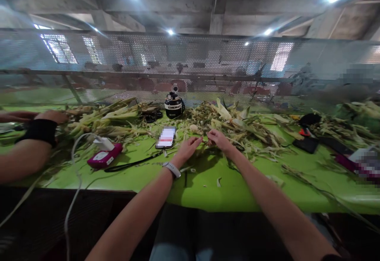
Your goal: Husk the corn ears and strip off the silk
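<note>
My left hand, with a pale watch band on its wrist, is just above the green table. Its thumb and fingertips come together in a pinch. Close by on the right, my right hand has its fingers curled in, tips facing those of the left. Whatever the fingertips hold is too small to make out. Right behind the hands lies a heap of dry corn husks. A phone with a lit screen lies left of my left hand.
A black jug marked "ENERGY" stands behind the phone. At left are a magenta power strip with a white cable, a black strap and more husks. Another person's arm reaches in there. A perforated metal screen rises behind.
</note>
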A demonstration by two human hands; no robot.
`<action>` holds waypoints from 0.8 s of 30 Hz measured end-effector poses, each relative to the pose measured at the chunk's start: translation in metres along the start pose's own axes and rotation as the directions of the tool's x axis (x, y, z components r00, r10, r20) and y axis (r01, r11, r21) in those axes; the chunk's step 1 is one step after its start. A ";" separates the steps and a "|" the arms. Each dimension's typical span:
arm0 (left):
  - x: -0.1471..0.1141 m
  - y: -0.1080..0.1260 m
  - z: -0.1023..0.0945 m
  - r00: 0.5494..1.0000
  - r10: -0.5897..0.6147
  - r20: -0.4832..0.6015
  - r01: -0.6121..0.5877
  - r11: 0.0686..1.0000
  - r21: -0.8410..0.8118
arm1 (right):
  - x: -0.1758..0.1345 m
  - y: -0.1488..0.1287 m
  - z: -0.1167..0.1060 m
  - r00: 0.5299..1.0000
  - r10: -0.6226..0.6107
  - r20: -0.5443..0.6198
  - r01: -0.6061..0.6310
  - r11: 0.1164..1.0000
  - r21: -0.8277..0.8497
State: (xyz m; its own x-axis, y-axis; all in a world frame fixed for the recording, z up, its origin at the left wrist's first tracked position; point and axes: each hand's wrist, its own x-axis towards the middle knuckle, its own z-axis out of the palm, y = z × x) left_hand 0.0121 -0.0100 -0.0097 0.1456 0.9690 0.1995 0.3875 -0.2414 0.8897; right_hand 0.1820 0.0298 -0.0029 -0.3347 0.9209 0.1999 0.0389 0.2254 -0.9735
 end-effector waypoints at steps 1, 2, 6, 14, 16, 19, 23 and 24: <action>0.001 0.001 0.000 0.999 0.014 0.033 -0.015 0.999 0.030 | 0.000 -0.001 0.003 1.000 -0.009 0.028 0.010 1.000 -0.008; 0.001 0.001 0.001 0.998 0.030 0.051 -0.033 0.998 0.058 | 0.000 -0.002 0.006 0.999 -0.020 0.044 0.020 1.000 -0.008; 0.002 -0.005 0.005 0.998 0.059 -0.006 -0.058 0.997 0.059 | -0.004 -0.008 0.011 0.998 -0.025 0.063 0.024 1.000 0.019; 0.001 -0.017 0.009 0.989 0.113 0.092 -0.109 0.993 -0.047 | -0.014 -0.018 0.015 0.993 -0.024 0.112 0.014 0.996 0.094; 0.002 -0.019 0.009 0.990 0.080 0.120 -0.073 0.996 -0.059 | -0.014 -0.019 0.016 0.995 -0.016 0.096 0.002 0.989 0.146; 0.004 -0.022 0.012 0.982 0.077 0.172 -0.044 0.982 -0.186 | -0.015 -0.020 0.016 0.994 -0.035 0.103 0.012 0.976 0.216; 0.008 -0.023 0.018 0.983 0.090 0.159 -0.026 0.931 -0.365 | -0.017 -0.023 0.014 0.987 -0.072 0.145 0.034 0.969 0.247; 0.009 -0.023 0.019 0.986 0.080 0.148 -0.018 0.923 -0.384 | -0.017 -0.024 0.014 0.984 -0.076 0.159 0.034 0.968 0.250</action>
State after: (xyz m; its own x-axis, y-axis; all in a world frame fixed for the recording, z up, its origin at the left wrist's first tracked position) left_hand 0.0217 0.0033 -0.0359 0.3095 0.9280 0.2074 0.0052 -0.2197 0.9755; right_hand 0.1739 0.0040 0.0154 -0.4823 0.8388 0.2527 -0.2087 0.1701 -0.9631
